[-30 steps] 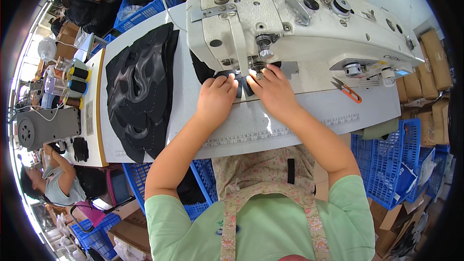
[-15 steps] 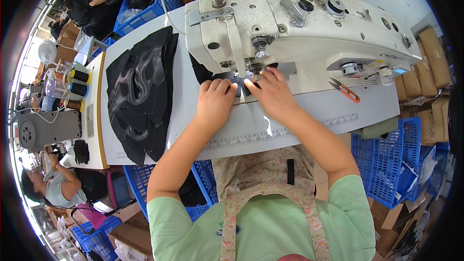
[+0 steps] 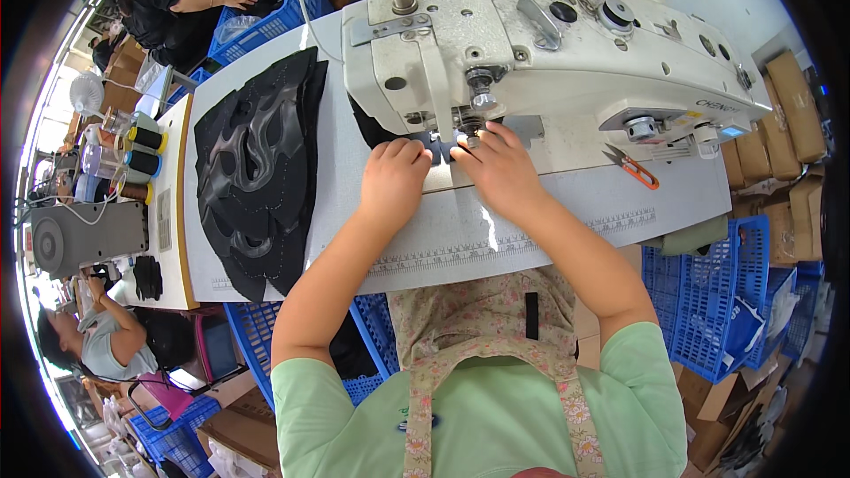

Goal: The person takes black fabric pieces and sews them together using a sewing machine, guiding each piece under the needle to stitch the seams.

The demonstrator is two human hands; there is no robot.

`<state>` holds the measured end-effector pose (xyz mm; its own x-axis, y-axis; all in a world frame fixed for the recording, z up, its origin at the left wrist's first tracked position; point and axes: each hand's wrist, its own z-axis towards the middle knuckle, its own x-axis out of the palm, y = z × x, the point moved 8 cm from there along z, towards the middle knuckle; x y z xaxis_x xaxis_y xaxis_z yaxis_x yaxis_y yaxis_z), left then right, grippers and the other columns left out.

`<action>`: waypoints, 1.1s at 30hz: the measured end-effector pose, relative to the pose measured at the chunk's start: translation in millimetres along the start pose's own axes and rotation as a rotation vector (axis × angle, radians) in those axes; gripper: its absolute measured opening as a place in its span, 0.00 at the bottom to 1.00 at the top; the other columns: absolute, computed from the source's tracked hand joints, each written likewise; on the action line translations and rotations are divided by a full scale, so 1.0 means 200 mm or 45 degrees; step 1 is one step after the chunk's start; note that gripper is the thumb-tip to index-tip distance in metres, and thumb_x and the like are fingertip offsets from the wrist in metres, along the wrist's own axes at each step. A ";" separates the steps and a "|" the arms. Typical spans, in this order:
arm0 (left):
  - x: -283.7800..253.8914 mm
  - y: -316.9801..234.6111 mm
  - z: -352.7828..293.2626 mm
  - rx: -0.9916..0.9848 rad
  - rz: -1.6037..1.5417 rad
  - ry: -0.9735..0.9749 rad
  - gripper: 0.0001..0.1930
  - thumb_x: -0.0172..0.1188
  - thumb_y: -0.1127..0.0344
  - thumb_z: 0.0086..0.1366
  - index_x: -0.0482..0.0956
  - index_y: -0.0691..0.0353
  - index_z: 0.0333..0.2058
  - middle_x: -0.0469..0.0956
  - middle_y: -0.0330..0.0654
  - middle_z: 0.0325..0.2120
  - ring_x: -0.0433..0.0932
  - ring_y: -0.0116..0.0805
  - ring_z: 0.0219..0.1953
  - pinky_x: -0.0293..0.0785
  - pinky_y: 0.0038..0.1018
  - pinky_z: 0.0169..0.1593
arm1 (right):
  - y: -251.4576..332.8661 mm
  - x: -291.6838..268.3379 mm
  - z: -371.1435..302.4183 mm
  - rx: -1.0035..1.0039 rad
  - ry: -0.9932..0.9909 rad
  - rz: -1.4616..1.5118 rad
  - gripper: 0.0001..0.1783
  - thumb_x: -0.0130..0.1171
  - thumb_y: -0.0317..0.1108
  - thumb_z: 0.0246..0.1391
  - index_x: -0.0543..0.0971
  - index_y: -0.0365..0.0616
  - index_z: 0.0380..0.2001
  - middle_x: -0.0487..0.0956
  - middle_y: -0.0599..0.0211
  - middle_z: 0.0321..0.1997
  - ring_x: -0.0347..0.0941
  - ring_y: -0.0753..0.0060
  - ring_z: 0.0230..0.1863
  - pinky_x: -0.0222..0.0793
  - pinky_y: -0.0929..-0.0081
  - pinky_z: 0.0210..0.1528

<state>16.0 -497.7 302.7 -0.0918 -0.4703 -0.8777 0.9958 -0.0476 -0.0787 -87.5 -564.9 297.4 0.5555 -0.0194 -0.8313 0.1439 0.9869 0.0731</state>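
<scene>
A black fabric piece (image 3: pixel 370 130) lies under the head of a white sewing machine (image 3: pixel 549 62), partly hidden by it. My left hand (image 3: pixel 392 179) is closed on the near edge of the fabric, left of the presser foot, fingers curled and thumb turned inward. On the other side of the foot, my right hand (image 3: pixel 500 173) pinches the same edge, its fingertips close to the needle area. Only a small dark bit of the fabric shows between the two hands. The fingertips are partly hidden by the machine parts.
Left of the machine lies a stack of black moulded fabric panels (image 3: pixel 252 168). Orange-handled thread snips (image 3: pixel 636 168) rest at the right. A printed ruler (image 3: pixel 522 239) runs along the table's near edge. Blue crates (image 3: pixel 708 301) stand below right; co-workers sit at the left.
The black fabric has slid a little away from me under the presser foot, so less of it shows between my hands. Both hands stay nearly in place.
</scene>
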 end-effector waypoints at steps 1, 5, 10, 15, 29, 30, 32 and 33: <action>0.00 0.00 0.00 0.011 -0.002 -0.017 0.08 0.61 0.71 0.53 0.81 0.60 0.34 0.78 0.38 0.33 0.77 0.38 0.41 0.71 0.35 0.45 | 0.00 0.00 0.00 0.007 -0.006 0.000 0.13 0.55 0.30 0.48 0.79 0.47 0.39 0.76 0.69 0.40 0.70 0.67 0.50 0.59 0.61 0.64; 0.01 0.02 0.01 0.020 0.016 -0.035 0.08 0.60 0.71 0.53 0.81 0.60 0.34 0.78 0.38 0.33 0.77 0.38 0.40 0.72 0.34 0.44 | -0.02 0.00 0.01 0.027 -0.025 0.019 0.11 0.55 0.30 0.47 0.79 0.47 0.36 0.76 0.67 0.41 0.70 0.65 0.51 0.59 0.61 0.65; 0.02 0.03 0.03 0.019 0.067 0.006 0.09 0.58 0.72 0.53 0.80 0.64 0.34 0.77 0.40 0.34 0.76 0.37 0.41 0.72 0.33 0.43 | -0.04 0.02 0.01 0.068 0.018 0.087 0.11 0.55 0.29 0.46 0.80 0.46 0.36 0.77 0.66 0.43 0.70 0.64 0.53 0.59 0.60 0.66; 0.03 0.04 0.05 0.023 0.136 0.003 0.07 0.59 0.73 0.53 0.80 0.64 0.32 0.77 0.40 0.32 0.76 0.37 0.38 0.72 0.33 0.40 | -0.06 0.01 0.03 0.095 0.029 0.123 0.12 0.55 0.28 0.46 0.80 0.44 0.36 0.77 0.64 0.44 0.70 0.62 0.53 0.59 0.59 0.66; 0.09 0.11 0.10 -0.094 0.250 0.080 0.02 0.57 0.74 0.55 0.77 0.64 0.25 0.75 0.40 0.28 0.76 0.42 0.34 0.73 0.37 0.38 | -0.09 0.04 0.04 0.131 0.052 0.183 0.09 0.56 0.24 0.43 0.78 0.39 0.31 0.76 0.60 0.47 0.69 0.57 0.56 0.58 0.60 0.67; 0.08 0.10 0.10 -0.078 0.234 0.035 0.02 0.57 0.74 0.55 0.77 0.64 0.24 0.75 0.40 0.27 0.76 0.42 0.34 0.73 0.37 0.37 | -0.09 0.04 0.04 0.132 0.051 0.184 0.09 0.56 0.24 0.43 0.78 0.39 0.31 0.76 0.60 0.47 0.69 0.57 0.56 0.58 0.60 0.67; 0.07 0.10 0.10 -0.060 0.219 -0.010 0.02 0.57 0.74 0.54 0.77 0.64 0.24 0.75 0.40 0.27 0.76 0.43 0.34 0.73 0.37 0.37 | -0.09 0.04 0.04 0.129 0.069 0.184 0.08 0.56 0.24 0.43 0.78 0.38 0.30 0.76 0.59 0.46 0.68 0.57 0.56 0.59 0.61 0.66; 0.08 0.11 0.10 -0.068 0.226 -0.002 0.02 0.57 0.74 0.54 0.77 0.63 0.24 0.75 0.41 0.27 0.76 0.43 0.34 0.73 0.37 0.37 | -0.09 0.04 0.04 0.131 0.068 0.183 0.08 0.56 0.24 0.43 0.78 0.38 0.30 0.76 0.59 0.46 0.68 0.57 0.56 0.59 0.61 0.66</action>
<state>35.7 -523.4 296.7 0.0858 -0.4688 -0.8791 0.9951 0.0833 0.0527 -78.7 -583.9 293.7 0.5326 0.1316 -0.8361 0.1506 0.9573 0.2466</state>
